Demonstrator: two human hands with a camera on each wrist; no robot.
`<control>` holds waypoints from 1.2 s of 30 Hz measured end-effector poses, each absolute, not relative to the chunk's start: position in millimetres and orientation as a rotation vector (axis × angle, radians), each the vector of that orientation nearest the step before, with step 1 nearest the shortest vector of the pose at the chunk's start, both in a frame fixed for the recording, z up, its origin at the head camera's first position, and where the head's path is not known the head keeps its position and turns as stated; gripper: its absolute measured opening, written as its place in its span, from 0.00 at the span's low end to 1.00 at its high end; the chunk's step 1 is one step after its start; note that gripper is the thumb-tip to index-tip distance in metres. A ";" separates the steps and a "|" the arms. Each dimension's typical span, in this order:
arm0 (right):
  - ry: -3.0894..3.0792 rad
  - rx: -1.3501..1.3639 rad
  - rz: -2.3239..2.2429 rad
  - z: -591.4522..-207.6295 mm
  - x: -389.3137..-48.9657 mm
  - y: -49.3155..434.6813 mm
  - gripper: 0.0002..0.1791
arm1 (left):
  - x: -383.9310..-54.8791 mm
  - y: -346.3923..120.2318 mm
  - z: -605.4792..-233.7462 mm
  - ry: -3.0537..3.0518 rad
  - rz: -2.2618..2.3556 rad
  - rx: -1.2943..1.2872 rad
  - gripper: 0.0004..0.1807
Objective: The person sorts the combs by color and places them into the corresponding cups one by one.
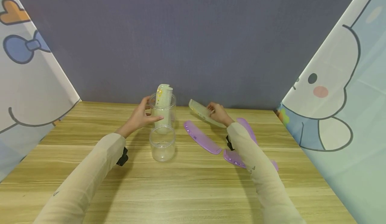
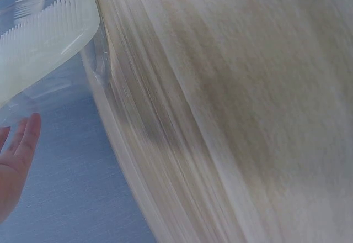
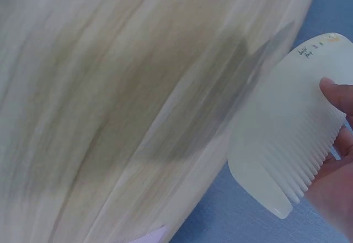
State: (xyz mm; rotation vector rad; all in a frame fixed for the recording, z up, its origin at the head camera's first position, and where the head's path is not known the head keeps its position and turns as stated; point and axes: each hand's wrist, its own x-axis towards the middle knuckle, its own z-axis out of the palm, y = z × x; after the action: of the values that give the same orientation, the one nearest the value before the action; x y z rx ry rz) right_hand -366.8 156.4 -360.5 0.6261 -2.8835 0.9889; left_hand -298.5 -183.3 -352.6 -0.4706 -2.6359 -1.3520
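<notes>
My left hand [image 1: 141,116] holds the side of the rear clear jar [image 1: 173,112], its thumb across the front. Inside that jar a pale comb [image 1: 164,98] stands upright, its top above the rim; whether a second one is behind it, I cannot tell. In the left wrist view, the fingers [image 2: 27,138] show close to the jar wall. Over to the right, my right hand [image 1: 219,114] pinches another pale comb [image 1: 199,110] between thumb and fingers. The right wrist view shows that comb [image 3: 276,121] tilted above the table, with small printed marks near one end.
A second clear jar [image 1: 163,152] stands directly in front of the first. Several purple combs lie on the wooden table around the right forearm, one [image 1: 202,138] left of it, another [image 1: 233,157] partly under the sleeve. A grey wall [image 1: 181,49] rises behind the table.
</notes>
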 end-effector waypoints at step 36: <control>-2.383 0.395 1.811 -321.3 -355.7 109.8 0.23 | -300.9 -183.6 -355.5 -2.614 -1.368 -0.481 0.58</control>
State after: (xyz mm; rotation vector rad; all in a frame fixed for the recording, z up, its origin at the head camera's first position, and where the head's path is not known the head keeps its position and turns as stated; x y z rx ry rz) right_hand -355.7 109.8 -321.3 0.3954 -2.3831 1.8107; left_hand -300.9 -183.6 -355.5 -0.4806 -2.6135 -1.3684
